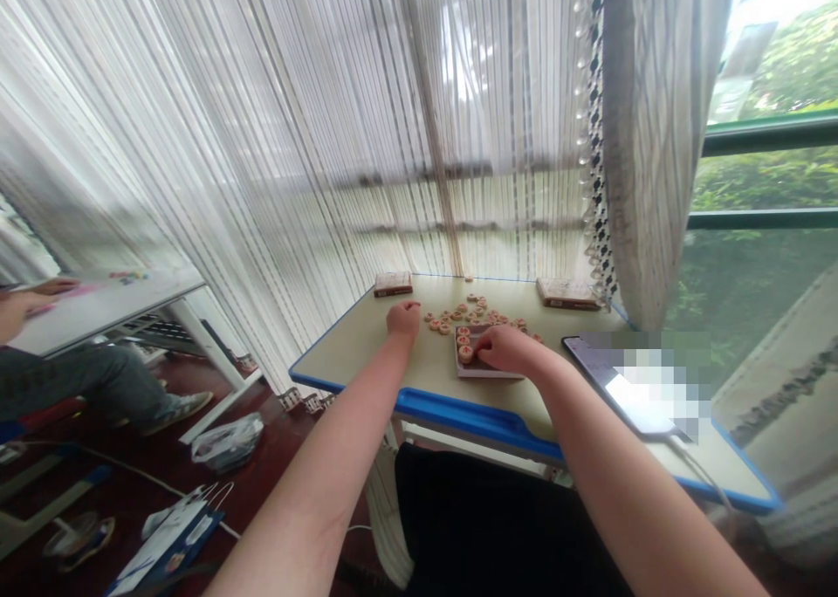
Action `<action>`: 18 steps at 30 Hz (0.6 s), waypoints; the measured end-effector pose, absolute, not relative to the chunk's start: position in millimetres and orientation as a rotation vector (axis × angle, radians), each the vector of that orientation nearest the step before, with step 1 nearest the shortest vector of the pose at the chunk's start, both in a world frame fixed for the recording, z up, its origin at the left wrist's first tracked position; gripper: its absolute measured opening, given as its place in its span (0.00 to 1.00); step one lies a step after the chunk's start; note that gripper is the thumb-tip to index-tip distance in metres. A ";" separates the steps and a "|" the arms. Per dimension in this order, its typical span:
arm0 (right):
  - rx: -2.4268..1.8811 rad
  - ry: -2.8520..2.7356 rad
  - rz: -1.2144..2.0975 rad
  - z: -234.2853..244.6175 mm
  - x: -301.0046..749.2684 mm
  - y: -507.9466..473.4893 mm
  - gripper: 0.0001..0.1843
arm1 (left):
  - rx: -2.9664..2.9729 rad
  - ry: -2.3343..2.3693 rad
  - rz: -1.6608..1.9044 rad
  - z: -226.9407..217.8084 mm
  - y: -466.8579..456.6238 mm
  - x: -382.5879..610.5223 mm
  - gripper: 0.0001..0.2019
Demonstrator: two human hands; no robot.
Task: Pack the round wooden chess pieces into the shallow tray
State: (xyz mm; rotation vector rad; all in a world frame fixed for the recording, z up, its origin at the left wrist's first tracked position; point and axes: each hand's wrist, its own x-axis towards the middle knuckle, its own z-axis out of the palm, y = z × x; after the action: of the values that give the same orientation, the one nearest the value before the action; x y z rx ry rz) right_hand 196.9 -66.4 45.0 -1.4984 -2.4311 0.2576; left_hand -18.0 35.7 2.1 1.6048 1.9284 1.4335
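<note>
Several round wooden game pieces (481, 311) lie scattered on a beige table with a blue edge (451, 409). A small flat tray (488, 368) near the front holds a few pieces in a row. My right hand (507, 348) rests on the tray, fingers curled around a piece (465, 351) at its left side. Left of the scattered pieces, my left hand (403, 319) sits on the tabletop in a loose fist; whether it holds anything is hidden.
Two flat boxes lie at the table's far edge, one at the left (393, 284) and one at the right (568, 293). A phone (619, 386) with a cable lies at the right. Striped curtains (327, 143) hang behind. Another person (72, 379) sits at a white table (98, 305) on the left. Bags (226, 440) lie on the floor.
</note>
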 end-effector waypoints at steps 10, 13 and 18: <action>-1.501 -2.371 0.229 43.4 199.6 -63.4 0.13 | 1.680 1.977 1.374 2.5 31.7 -13.6 0.12; -1.648 -2.187 0.130 49.2 204.5 -61.2 0.13 | 1.721 2.032 1.294 5.5 28.9 -12.2 0.12; -1.643 -1.751 0.025 56.1 217.7 -55.0 0.17 | 1.862 2.075 1.199 9.3 20.7 -5.8 0.12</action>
State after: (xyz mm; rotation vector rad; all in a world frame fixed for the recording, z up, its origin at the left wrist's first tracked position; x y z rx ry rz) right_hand 217.7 -55.0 56.1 -1.6431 -1.7511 0.0251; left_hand -5.8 20.7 9.3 1.8617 2.0749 1.1990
